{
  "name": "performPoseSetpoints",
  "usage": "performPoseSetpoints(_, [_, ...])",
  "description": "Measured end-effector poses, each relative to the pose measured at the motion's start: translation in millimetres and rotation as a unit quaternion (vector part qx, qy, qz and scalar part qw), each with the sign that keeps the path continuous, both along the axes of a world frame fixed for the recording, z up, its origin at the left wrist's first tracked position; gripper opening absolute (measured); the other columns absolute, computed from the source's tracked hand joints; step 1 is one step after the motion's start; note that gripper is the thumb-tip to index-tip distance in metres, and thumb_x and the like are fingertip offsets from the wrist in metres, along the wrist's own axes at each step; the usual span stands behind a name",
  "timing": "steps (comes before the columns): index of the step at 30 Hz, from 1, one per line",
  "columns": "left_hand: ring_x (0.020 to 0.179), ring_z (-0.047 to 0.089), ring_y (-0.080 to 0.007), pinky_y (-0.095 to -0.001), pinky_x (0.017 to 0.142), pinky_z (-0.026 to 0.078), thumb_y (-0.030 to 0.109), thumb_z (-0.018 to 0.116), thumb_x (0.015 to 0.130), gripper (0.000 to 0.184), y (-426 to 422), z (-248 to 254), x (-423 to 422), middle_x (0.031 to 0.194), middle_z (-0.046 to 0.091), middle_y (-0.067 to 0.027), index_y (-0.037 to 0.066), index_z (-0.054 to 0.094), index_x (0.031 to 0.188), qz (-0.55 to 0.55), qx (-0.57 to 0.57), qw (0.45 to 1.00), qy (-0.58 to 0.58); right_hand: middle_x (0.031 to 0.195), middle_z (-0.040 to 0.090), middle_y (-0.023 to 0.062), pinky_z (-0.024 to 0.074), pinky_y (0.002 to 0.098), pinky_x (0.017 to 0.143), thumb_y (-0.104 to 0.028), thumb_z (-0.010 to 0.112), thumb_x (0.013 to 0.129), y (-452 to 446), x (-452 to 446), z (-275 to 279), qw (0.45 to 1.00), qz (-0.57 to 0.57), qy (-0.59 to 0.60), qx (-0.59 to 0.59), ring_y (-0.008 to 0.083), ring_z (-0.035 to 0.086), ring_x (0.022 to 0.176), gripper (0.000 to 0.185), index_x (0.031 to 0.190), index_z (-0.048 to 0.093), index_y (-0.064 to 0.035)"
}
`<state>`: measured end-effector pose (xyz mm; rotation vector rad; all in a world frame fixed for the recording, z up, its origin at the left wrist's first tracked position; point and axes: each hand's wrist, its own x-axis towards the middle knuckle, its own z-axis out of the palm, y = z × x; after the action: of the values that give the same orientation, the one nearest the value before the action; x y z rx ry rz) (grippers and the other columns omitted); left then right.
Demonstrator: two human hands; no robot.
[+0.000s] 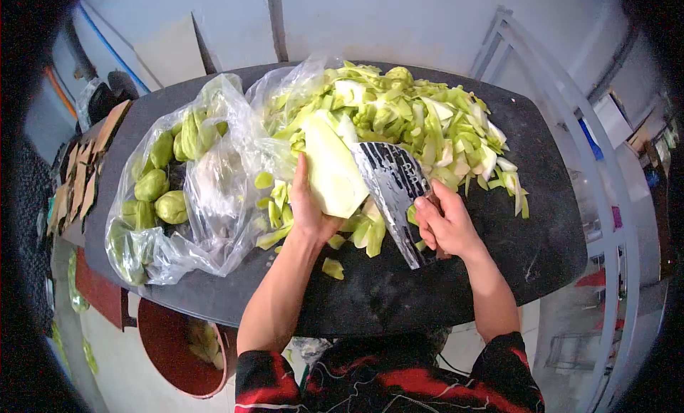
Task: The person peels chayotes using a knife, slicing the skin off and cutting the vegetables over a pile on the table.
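Note:
My left hand (pixel 311 210) holds a large pale green peeled vegetable (pixel 329 167) from its left side and underneath. Wrapped round a brown handle, my right hand (pixel 443 221) grips a cleaver (pixel 390 189) with a broad, wet blade. The blade stands just right of the vegetable, its upper corner close to the cut face; whether they touch I cannot tell. Behind both hands lies a big heap of light green slices and peelings (pixel 420 121). A few loose pieces (pixel 367 235) lie below the blade and near my left wrist.
A clear plastic bag (pixel 221 235) with several whole green chayotes (pixel 171 207) is on the left of the dark table (pixel 527 249). Under the table's left edge stands a red-brown bin (pixel 171 356) with scraps inside. A grey metal frame (pixel 605 171) rises at the right.

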<state>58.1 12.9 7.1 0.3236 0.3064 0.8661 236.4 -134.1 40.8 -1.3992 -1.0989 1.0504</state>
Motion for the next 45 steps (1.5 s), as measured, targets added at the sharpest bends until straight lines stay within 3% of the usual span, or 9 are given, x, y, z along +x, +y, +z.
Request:
performPoseSetpoints(8, [0.111,0.061,-0.0278,-0.0456,0.1,0.046,0.054,0.05,0.094,0.061,-5,7,-4,0.124,0.061,-0.0118,0.006,0.049,0.133,-0.029,0.013,0.999,0.01,0.054,0.042,-0.0006,0.0317,0.024,0.034,-0.015,0.05,0.1,-2,0,-2,1.0,0.013,-0.022,0.008,0.0071,0.04,0.038,0.02,0.087,0.036,-0.0068])
performPoseSetpoints(17, [0.115,0.058,-0.0279,-0.0455,0.103,0.043,0.063,0.048,0.091,0.07,-34,1,2,0.128,0.058,-0.0106,0.01,0.047,0.136,-0.029,0.021,0.997,0.062,0.053,0.042,-0.0004,0.0325,0.0243,0.033,-0.017,0.05,0.101,-4,-9,-13,0.999,-0.004,0.031,0.044,0.0071,0.04,0.037,0.021,0.089,0.035,-0.0072])
performPoseSetpoints(29, [0.118,0.057,-0.0291,-0.0475,0.104,0.042,0.061,0.049,0.091,0.068,-30,10,-5,0.13,0.058,-0.0115,0.01,0.047,0.136,-0.053,0.073,0.995,0.035,0.058,0.045,0.0001,0.0336,0.0235,0.034,-0.018,0.049,0.101,-4,-13,-9,0.995,0.007,0.091,0.043,0.007,0.041,0.038,0.016,0.103,0.041,-0.0044])
performPoseSetpoints(35, [0.117,0.057,-0.0289,-0.0476,0.104,0.043,0.059,0.049,0.092,0.066,-28,20,-10,0.129,0.058,-0.012,0.009,0.048,0.135,-0.048,0.063,0.996,0.042,0.056,0.044,0.0005,0.0321,0.0234,0.034,-0.017,0.05,0.101,-19,-4,2,0.999,0.018,0.026,0.025,0.0069,0.042,0.038,0.019,0.091,0.039,-0.0051])
performPoseSetpoints(39, [0.118,0.057,-0.0281,-0.0464,0.104,0.042,0.058,0.048,0.093,0.066,-30,20,-13,0.13,0.057,-0.0114,0.009,0.047,0.137,0.012,0.065,0.997,0.043,0.054,0.044,-0.0001,0.0311,0.0238,0.034,-0.017,0.051,0.101,-20,-10,2,0.999,0.025,0.015,0.025,0.007,0.041,0.038,0.026,0.084,0.034,-0.007])
performPoseSetpoints(45, [0.118,0.057,-0.0274,-0.0457,0.104,0.043,0.058,0.048,0.093,0.066,-33,25,-14,0.13,0.057,-0.0104,0.009,0.045,0.137,0.023,0.08,0.996,0.038,0.051,0.043,-0.0008,0.0305,0.024,0.034,-0.018,0.05,0.101,-22,-6,-6,0.999,0.008,-0.008,0.044,0.0067,0.041,0.037,0.026,0.084,0.034,-0.0066])
